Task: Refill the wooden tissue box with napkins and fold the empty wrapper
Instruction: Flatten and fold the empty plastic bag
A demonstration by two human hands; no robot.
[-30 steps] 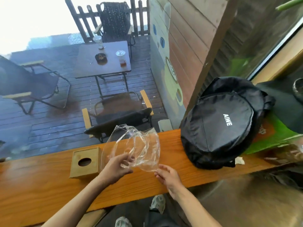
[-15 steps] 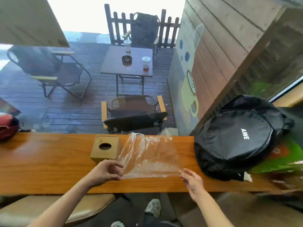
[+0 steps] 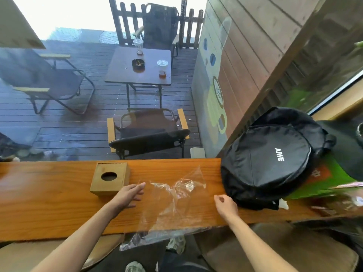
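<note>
Now the clear crinkled plastic wrapper (image 3: pixel 172 203) lies spread across the long wooden bench (image 3: pixel 49 209), left hand (image 3: pixel 130 194) flat and open-fingered at its edge, right hand (image 3: pixel 225 206) loosely curled beside it.

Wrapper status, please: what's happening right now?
Left hand open, flat on wrapper. Right hand loosely curled at its edge. Wrapper unfolded, overhanging counter. Backpack crowds right.

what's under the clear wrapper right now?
The wrapper lies spread on the wooden counter; the wood grain shows through it and nothing else lies beneath. Its near edge overhangs the counter, above a shoe. Neither hand is under it.
</note>
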